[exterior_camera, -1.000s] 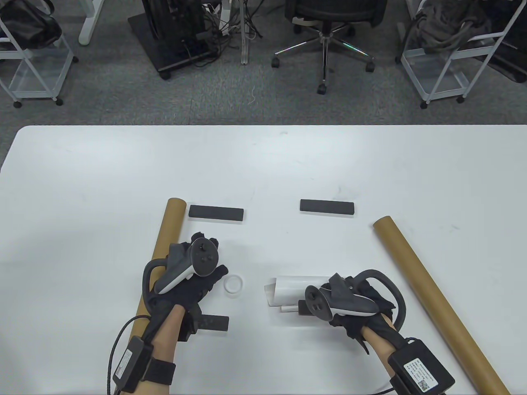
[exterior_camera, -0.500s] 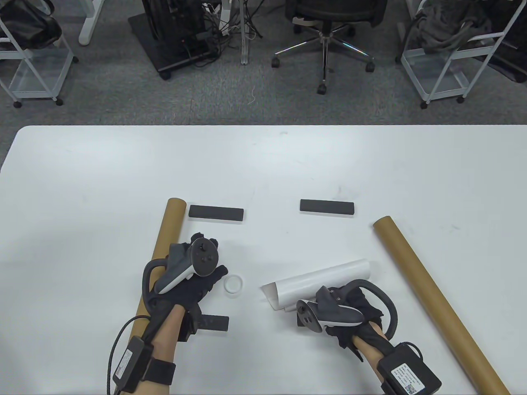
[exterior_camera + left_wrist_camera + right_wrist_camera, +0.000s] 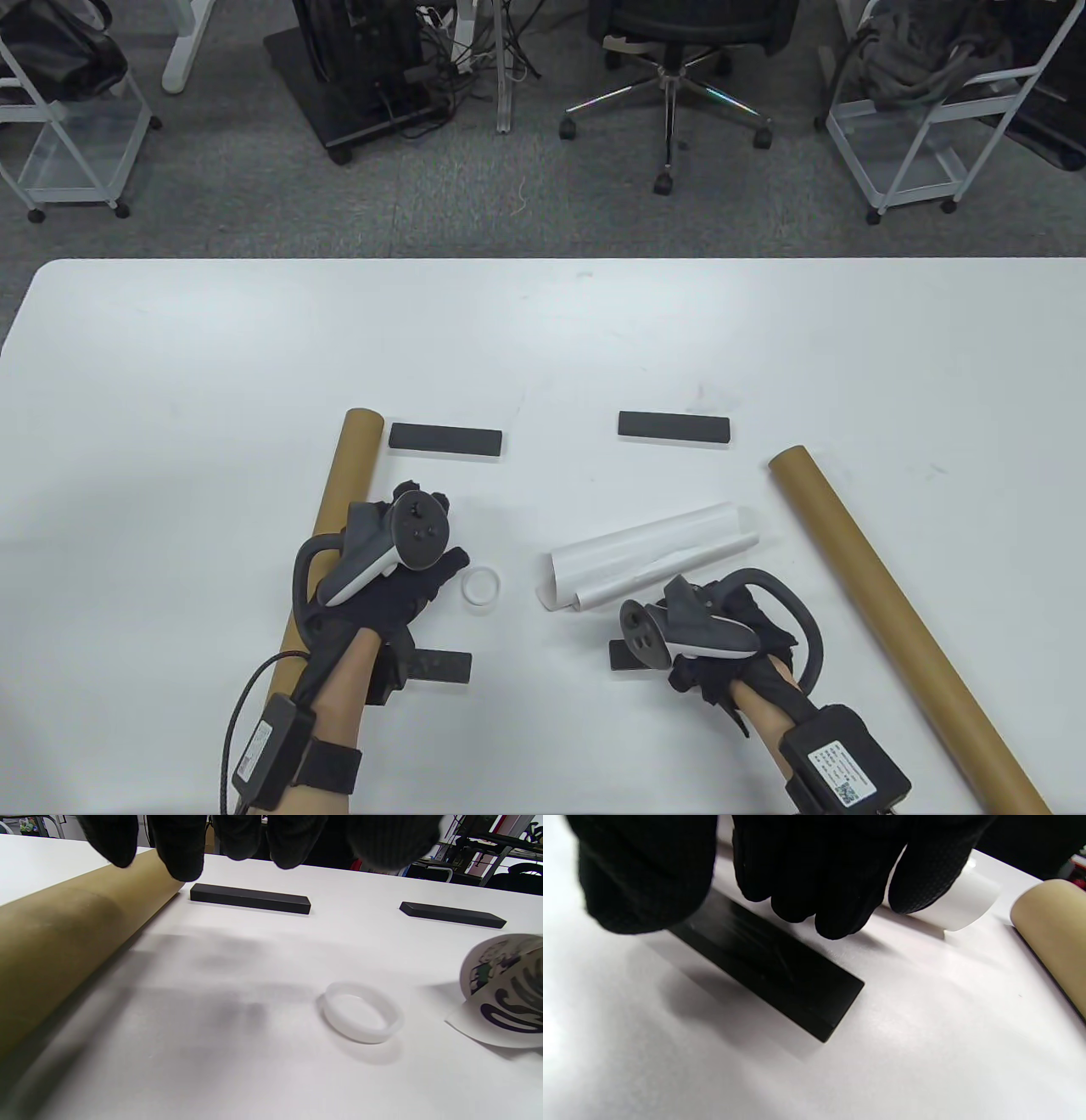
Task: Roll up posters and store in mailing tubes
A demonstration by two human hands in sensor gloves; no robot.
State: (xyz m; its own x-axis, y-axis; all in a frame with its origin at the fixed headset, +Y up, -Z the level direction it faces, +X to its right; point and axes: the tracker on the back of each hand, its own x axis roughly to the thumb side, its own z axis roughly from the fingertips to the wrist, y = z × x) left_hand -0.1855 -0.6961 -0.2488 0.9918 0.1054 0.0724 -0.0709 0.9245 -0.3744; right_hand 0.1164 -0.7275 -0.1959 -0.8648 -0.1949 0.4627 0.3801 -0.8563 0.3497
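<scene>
A loosely rolled white poster (image 3: 645, 556) lies on the table at a slant, partly uncurled; its printed inner side shows in the left wrist view (image 3: 505, 988). One brown mailing tube (image 3: 344, 492) lies on the left and a longer one (image 3: 882, 603) on the right. A white ring cap (image 3: 480, 587) lies between the left tube and the poster. My left hand (image 3: 424, 586) hovers over the left tube with fingers (image 3: 178, 853) loose and holds nothing. My right hand (image 3: 679, 671) is just below the poster, fingers (image 3: 835, 899) curled over a black bar (image 3: 772, 963), holding nothing.
Two black bars (image 3: 445, 439) (image 3: 674, 426) lie further back on the white table (image 3: 170, 382). Another black bar (image 3: 437, 666) lies by my left wrist. The right tube's end (image 3: 1052, 925) is close to the poster's end (image 3: 958, 906). Chairs and carts stand beyond the table.
My right hand has laid the poster down, let it go and drawn back a little. The poster has sprung looser and lies at a slant. My left hand has not moved.
</scene>
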